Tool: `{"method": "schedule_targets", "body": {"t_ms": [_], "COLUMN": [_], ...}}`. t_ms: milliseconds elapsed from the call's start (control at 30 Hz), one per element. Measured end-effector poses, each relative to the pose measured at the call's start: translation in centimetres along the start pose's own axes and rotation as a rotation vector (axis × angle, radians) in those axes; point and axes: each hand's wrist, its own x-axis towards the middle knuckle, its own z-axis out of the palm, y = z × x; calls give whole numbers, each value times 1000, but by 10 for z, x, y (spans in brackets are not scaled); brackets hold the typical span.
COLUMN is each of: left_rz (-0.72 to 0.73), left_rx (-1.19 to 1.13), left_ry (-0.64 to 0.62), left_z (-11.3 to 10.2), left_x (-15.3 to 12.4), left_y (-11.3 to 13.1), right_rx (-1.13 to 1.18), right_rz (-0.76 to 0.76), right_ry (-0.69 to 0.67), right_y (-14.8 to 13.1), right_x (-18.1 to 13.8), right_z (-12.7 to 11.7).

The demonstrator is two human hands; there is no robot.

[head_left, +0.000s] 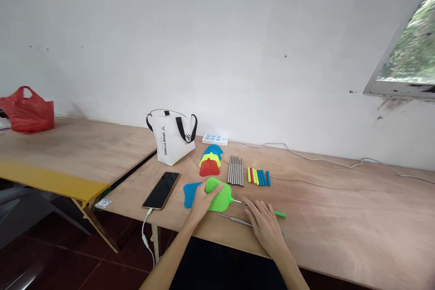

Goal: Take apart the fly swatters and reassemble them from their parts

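left hand [201, 199] on the green swatter [222, 199], thumb across its mesh; right hand [263, 219] over the metal shaft [239, 202], green handle [280, 214] poking out past it! a second shaft [234, 219] lies nearer the table [326, 217] edge, a blue paddle [190, 194] beside the left hand, bare rods [235, 172] and coloured grips [258, 177] lined up behind.

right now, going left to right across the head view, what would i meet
Red plastic bag → phone → left hand → row of metal rods → right hand → window
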Motion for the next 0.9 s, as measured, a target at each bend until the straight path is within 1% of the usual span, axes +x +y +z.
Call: {"method": "schedule_targets", "body": {"t_ms": [100,233,333,400,433,500,633,700,767,900], "left_rz": [64,139,226,248,243,200,0,-61,-76,-83], "left_rx": [103,306,510,653,724,886,1171,1232,1273,1313], "left_ry": [81,131,86,4,-38,-81,-92,-134,-150,-102], "left_z": [-13,-24,-33,-44,-50,-65,-86,-90,-91,-88], "left_x": [8,16,20,20,20,20,17,16,15,15], "left_y": [-5,-18,-19,-15,-13,-9,-7,-8,-7,-3], "right_rx": [55,103,140,165,176,193,205,196,176,160], "right_rz": [4,-48,-88,-100,-103,-108,-117,-109,-97,-94], "right_ry": [-16,-107,-175,-212,-222,-233,-235,-221,-202,-203], "right_y": [-1,-4,-6,-7,-8,-9,-9,-9,-9,-7], "right_x": [1,1,2,2,2,2,2,1,1,1], "right_z": [-5,-10,-14,-15,-16,-17,-17,-15,-12,-9]}}
